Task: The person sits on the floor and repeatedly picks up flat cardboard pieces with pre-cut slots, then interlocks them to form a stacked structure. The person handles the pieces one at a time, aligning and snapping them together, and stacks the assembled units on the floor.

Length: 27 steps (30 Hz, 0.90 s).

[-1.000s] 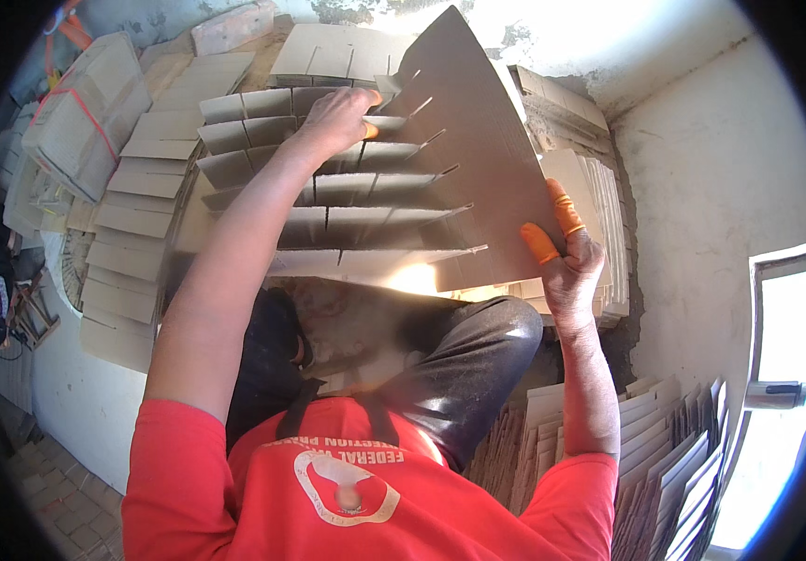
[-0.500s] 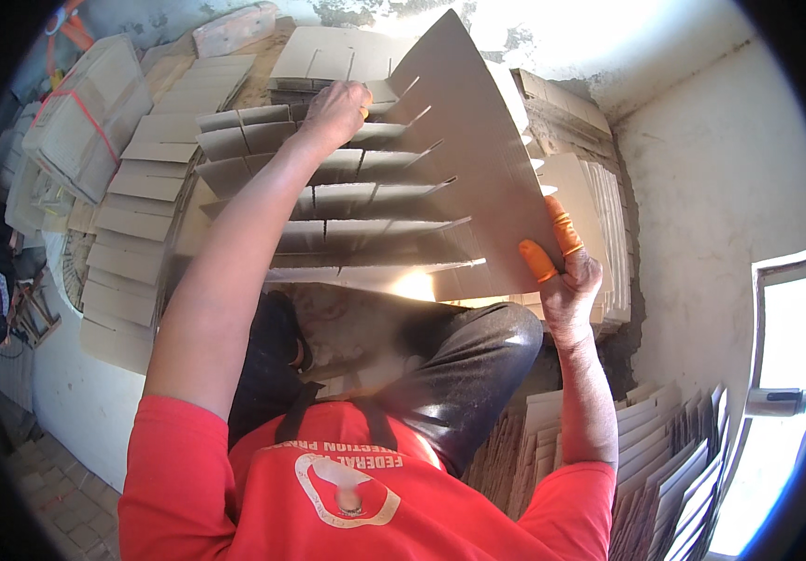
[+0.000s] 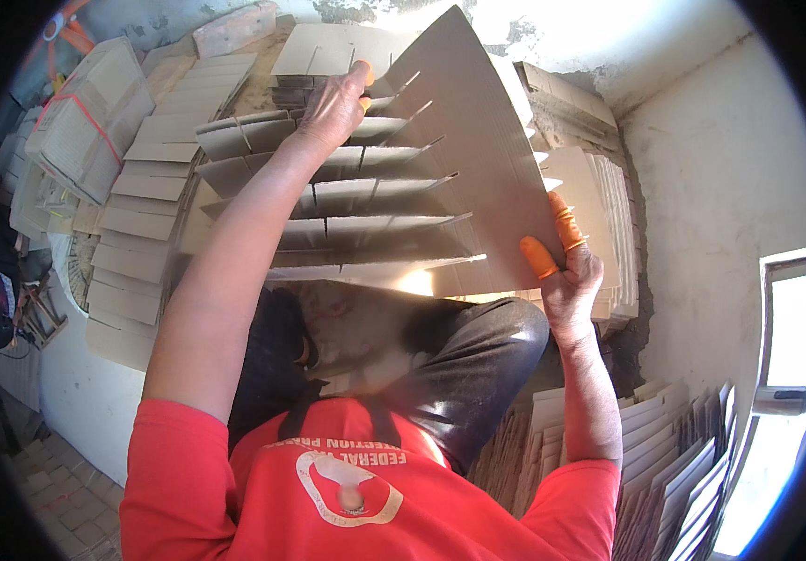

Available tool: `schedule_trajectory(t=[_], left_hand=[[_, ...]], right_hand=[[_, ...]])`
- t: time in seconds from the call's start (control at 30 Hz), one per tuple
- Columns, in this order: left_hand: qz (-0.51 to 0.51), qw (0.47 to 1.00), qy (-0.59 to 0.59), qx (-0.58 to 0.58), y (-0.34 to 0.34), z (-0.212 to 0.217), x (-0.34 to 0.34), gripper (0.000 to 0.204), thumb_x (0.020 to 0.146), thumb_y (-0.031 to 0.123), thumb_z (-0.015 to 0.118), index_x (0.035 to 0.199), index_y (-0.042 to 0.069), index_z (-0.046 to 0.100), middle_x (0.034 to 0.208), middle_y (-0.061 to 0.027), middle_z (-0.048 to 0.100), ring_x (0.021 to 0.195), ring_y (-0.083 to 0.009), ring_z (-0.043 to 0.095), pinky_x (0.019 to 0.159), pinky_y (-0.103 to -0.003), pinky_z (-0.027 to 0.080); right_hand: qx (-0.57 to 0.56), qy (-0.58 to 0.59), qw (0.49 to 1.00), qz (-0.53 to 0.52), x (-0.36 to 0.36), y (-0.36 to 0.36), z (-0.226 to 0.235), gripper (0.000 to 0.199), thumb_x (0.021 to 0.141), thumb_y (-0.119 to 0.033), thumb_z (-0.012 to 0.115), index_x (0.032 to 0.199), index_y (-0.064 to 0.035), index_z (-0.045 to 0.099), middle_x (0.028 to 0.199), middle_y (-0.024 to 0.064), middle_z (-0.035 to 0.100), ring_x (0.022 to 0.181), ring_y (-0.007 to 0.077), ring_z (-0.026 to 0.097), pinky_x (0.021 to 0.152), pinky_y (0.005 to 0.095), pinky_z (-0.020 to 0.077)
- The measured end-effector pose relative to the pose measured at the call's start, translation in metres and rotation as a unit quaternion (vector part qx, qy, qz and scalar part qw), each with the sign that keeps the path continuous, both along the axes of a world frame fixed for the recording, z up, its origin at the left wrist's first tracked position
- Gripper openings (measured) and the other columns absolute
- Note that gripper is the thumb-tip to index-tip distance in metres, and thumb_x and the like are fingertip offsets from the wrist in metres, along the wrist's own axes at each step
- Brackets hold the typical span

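Observation:
A large cardboard sheet (image 3: 478,150) stands tilted in front of me, with slots along its left side. Several slotted cardboard strips (image 3: 379,194) run crosswise in rows and meet the sheet at these slots. My right hand (image 3: 571,276), with orange finger covers on thumb and finger, grips the sheet's lower right edge. Over the far strips is my left hand (image 3: 330,112), its orange-covered fingertips apart near the farthest slots. Part of the strips is hidden behind my left forearm.
Stacked cardboard pieces (image 3: 141,224) lie in an overlapping row on the left, beside a strapped carton bundle (image 3: 94,117). More cardboard stacks (image 3: 616,234) stand behind the sheet on the right. Upright cardboard sheets (image 3: 646,458) lean at lower right, near a bright window (image 3: 786,327).
My left hand has shifted slightly away from me, and its fingertips have spread apart. My right hand keeps its hold on the sheet, which has barely moved.

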<state>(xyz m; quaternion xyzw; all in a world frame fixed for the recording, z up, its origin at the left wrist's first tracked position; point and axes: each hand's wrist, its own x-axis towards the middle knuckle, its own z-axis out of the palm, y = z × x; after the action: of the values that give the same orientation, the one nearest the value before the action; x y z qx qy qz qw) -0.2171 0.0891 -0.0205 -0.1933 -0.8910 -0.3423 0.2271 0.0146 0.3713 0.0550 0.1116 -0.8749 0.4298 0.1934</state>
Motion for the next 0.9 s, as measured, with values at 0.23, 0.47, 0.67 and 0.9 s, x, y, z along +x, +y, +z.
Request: schedule_trajectory(t=[0.23, 0.47, 0.67, 0.9], left_hand=[[-0.051, 0.997, -0.041, -0.045, -0.001, -0.007, -0.006, 0.024, 0.082, -0.004, 0.058, 0.104, 0.004, 0.065, 0.098, -0.0205, 0.068, 0.093, -0.0389, 0.065, 0.082, -0.047, 0.051], [-0.067, 0.984, -0.1, -0.134, 0.008, 0.003, -0.029, 0.034, 0.082, -0.003, 0.062, 0.113, 0.007, 0.068, 0.106, -0.0218, 0.068, 0.098, -0.0361, 0.066, 0.084, -0.04, 0.052], [-0.039, 0.987, -0.095, -0.12, -0.012, 0.007, -0.033, 0.033, 0.081, -0.003, 0.064, 0.113, 0.003, 0.067, 0.107, -0.0233, 0.067, 0.102, -0.0339, 0.065, 0.088, -0.04, 0.052], [-0.057, 0.986, -0.085, -0.133, -0.018, 0.067, 0.04, 0.032, 0.085, 0.019, 0.07, 0.113, 0.002, 0.066, 0.097, -0.0239, 0.067, 0.091, -0.0374, 0.065, 0.083, -0.043, 0.052]], right_hand=[[0.014, -0.062, 0.998, -0.01, -0.003, 0.004, 0.003, 0.056, 0.087, 0.003, 0.067, 0.14, -0.0038, 0.05, 0.114, 0.0051, 0.067, 0.102, 0.0082, 0.058, 0.093, 0.0242, 0.0459], [0.061, -0.101, 0.993, 0.021, -0.012, 0.009, 0.017, 0.061, 0.086, 0.005, 0.066, 0.143, -0.0045, 0.047, 0.092, 0.0039, 0.067, 0.076, 0.0062, 0.057, 0.073, 0.0222, 0.049], [0.156, -0.133, 0.978, 0.032, -0.028, -0.018, 0.019, 0.062, 0.084, -0.001, 0.066, 0.142, -0.0036, 0.046, 0.076, 0.0163, 0.066, 0.062, 0.0206, 0.064, 0.063, 0.0295, 0.0512], [0.231, -0.07, 0.97, 0.009, -0.044, -0.028, 0.037, 0.055, 0.082, -0.005, 0.069, 0.134, -0.0004, 0.053, 0.085, 0.0214, 0.067, 0.075, 0.0318, 0.067, 0.07, 0.037, 0.0529]])
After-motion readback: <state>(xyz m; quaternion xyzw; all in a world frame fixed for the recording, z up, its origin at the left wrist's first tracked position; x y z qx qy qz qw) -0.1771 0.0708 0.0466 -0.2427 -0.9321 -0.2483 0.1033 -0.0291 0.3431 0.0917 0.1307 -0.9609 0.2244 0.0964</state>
